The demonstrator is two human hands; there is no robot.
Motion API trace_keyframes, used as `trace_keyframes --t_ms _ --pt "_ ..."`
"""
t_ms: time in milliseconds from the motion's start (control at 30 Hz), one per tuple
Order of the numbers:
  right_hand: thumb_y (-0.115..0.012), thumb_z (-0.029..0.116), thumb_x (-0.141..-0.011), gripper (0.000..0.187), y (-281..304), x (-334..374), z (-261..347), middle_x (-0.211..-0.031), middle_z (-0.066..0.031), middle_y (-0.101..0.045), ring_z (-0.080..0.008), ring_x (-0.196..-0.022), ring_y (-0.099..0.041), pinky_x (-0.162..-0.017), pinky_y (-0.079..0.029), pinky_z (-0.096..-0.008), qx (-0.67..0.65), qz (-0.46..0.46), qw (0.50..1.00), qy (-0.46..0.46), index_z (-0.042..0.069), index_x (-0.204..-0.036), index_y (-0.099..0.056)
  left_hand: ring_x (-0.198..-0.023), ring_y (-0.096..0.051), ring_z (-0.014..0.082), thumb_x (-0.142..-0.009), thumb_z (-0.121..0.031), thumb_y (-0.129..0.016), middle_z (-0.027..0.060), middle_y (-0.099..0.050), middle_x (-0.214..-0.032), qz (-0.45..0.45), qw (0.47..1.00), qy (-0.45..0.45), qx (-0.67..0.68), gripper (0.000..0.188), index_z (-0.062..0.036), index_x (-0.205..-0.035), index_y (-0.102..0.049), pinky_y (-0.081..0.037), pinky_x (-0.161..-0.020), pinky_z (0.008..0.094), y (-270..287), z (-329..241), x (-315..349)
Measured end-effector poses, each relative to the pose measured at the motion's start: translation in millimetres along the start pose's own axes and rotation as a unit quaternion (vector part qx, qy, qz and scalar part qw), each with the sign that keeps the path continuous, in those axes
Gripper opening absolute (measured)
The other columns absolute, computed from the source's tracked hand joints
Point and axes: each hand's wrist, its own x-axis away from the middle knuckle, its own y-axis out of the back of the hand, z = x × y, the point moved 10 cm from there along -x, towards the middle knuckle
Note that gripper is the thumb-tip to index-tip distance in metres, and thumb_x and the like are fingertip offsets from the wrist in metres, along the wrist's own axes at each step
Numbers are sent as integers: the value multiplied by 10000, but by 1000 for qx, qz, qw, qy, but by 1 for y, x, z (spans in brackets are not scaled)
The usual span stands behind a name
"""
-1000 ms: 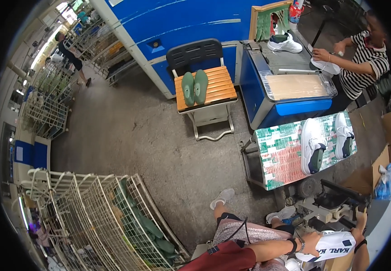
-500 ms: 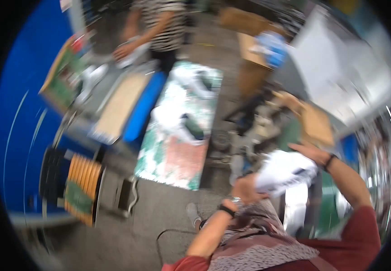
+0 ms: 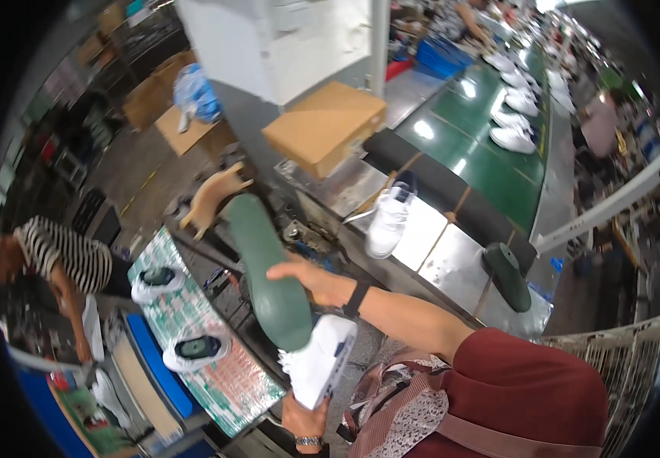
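My right hand (image 3: pixel 303 278) is closed around a green shoe last (image 3: pixel 257 259), with its thumb on top. The last is tilted, its lower end against or just above a white shoe (image 3: pixel 318 359). I cannot tell whether any part of it sits inside the shoe. Below, my left hand (image 3: pixel 305 416) grips that shoe from underneath. Close to my right forearm, another white shoe (image 3: pixel 389 221) with a dark lining stands on a metal bench (image 3: pixel 444 263). A second green last (image 3: pixel 507 276) lies farther along it.
A cardboard box (image 3: pixel 326 130) sits at the bench's far end. Beyond runs a green conveyor (image 3: pixel 429 145) with several white shoes. On the left, a patterned table (image 3: pixel 231 389) bears two white shoes with green lasts inside. A co-worker in a striped shirt (image 3: pixel 70 256) stands behind it.
My view has swung right, bringing in the bench and conveyor. Both hands were at a white shoe; now my right hand holds a green last while my left keeps hold of a shoe.
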Motion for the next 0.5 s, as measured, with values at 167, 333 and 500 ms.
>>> trace_keyframes --t_ms 167,333,500 --pt "-816 156 -742 1212 60 131 90 -1559 -184 -406 -276 -1421 -435 -1197 -332 -401 292 -38 932 213 37 -1663 -37 -1029 -641 463 -648 -269 -928 245 -655 -1112 -64 994 -91 -9 784 17 -1270 -545 -517 -885 510 -28 -108 -110" --pt "-797 119 -683 1147 193 281 124 -1472 -278 -416 -468 -1342 -460 -1149 -389 -478 552 -338 720 250 16 -1636 -167 -1085 -596 449 -731 -216 -873 222 -608 -1145 -136 977 -158 -54 700 21 -1287 -521 -486 -923 516 -71 -238 -223" --pt "-833 199 -709 1070 287 397 97 -1358 -271 -470 -468 -1224 -501 -1063 -430 -522 624 -553 532 145 25 -1602 -270 -1292 -506 406 -742 -191 -845 221 -549 -1356 -76 942 -265 -194 811 45 -1405 -442 -433 -1048 492 -192 -320 -301"
